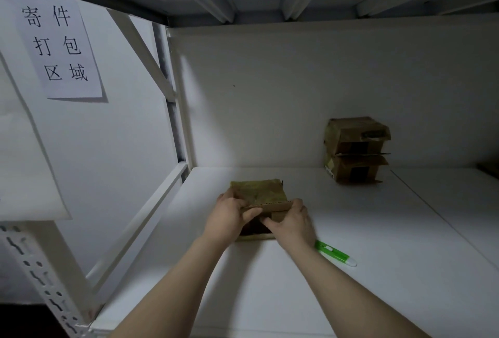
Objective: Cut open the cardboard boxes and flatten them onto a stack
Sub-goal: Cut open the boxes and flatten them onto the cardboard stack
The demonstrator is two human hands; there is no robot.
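Note:
A small taped cardboard box (pixel 259 193) sits on the white shelf (pixel 351 229), left of centre. My left hand (pixel 229 216) grips its left side, thumb over the near top edge. My right hand (pixel 291 223) holds the near right corner, fingers curled on the front flap. A green and white box cutter (pixel 336 253) lies on the shelf just right of my right wrist, in neither hand. Two more cardboard boxes (pixel 355 148) stand stacked against the back wall to the right.
The shelf is enclosed by a white back wall and a white metal rack frame (pixel 175 100) on the left. A paper sign with printed characters (pixel 58 43) hangs at upper left. Another shelf deck runs overhead. A dark object (pixel 490 166) peeks in at the right edge.

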